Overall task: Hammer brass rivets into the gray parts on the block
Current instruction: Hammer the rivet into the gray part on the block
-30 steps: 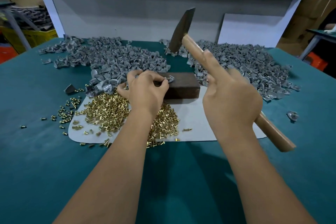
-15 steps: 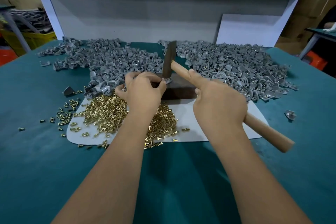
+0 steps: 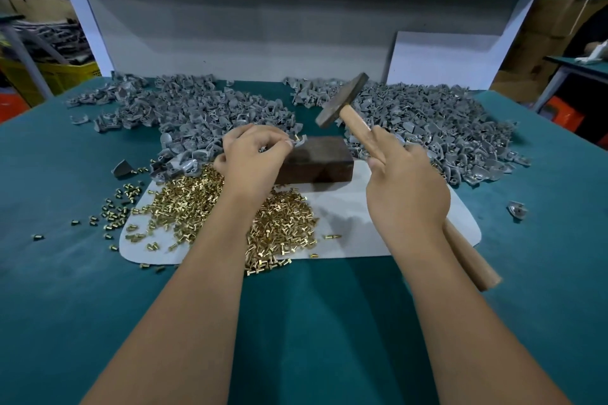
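1. Left hand (image 3: pixel 253 161): fingers curled, pinching a gray part (image 3: pixel 300 141) against the near-left top corner of the wooden block (image 3: pixel 320 159).
2. Right hand (image 3: pixel 406 194): wrapped round the wooden handle of the hammer (image 3: pixel 342 100), index finger laid along it; the head is raised, up and right of the part.
3. Deciding relation: the part lies down and left of the hammer face, with the left fingertips just beside the strike point.
4. Brass rivets (image 3: pixel 204 204) are heaped on the white mat (image 3: pixel 362 233) on the table (image 3: pixel 49 273).
5. Whether a rivet is seated in the part is too small to confirm.

brass rivets (image 3: pixel 197 207), gray parts (image 3: pixel 427 115), teal table (image 3: pixel 312 322)
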